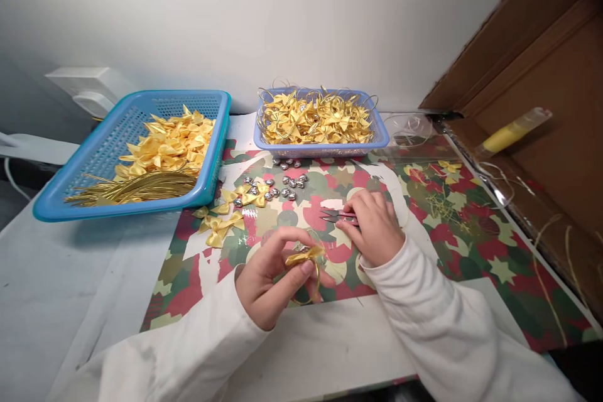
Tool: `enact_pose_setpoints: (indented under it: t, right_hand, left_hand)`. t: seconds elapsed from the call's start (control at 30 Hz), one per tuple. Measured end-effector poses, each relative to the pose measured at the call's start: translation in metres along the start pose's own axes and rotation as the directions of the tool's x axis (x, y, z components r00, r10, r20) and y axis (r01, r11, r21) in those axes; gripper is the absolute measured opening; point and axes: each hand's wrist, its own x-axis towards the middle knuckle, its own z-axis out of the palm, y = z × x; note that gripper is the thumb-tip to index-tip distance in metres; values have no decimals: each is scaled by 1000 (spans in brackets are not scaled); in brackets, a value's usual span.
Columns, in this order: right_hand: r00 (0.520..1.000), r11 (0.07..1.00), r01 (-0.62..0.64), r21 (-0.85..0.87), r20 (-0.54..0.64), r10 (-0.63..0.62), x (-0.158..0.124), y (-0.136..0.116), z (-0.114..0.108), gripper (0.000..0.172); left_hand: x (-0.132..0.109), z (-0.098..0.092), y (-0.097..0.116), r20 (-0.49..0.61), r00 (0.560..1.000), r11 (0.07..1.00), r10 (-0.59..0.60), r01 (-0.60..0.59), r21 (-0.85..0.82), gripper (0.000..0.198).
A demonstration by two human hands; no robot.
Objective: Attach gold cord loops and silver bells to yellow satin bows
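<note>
Between thumb and fingers my left hand (277, 279) pinches a yellow ribbon bow (301, 257) with a loop of gold cord hanging from it. To the right, my right hand (374, 226) rests on the patterned sheet, its fingers closed around small thread snips (335, 215). The blades point left and stand slightly apart. Beyond both hands lie several silver bells (294, 182), partly in a loose cluster. More yellow bows (219, 226) are scattered to the left of them.
A blue basket (61, 198) at the left holds yellow bows and gold cords. Another basket (325, 149) at the back holds bows with looped cords. Gold thread scraps (447, 210) lie at right. A cardboard wall (541, 75) bounds the right side, near a yellow tube (513, 132).
</note>
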Motion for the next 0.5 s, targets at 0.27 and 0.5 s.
enact_pose_setpoints:
  t: [0.27, 0.5]
  right_hand:
    - [992, 806, -102, 583, 3, 123, -3, -2, -4, 12]
    - [998, 551, 38, 834, -7, -57, -31, -39, -20, 17]
  left_hand:
    - [6, -4, -5, 57, 997, 990, -57, 64, -125, 28]
    - [8, 2, -5, -48, 999, 994, -3, -2, -112, 27]
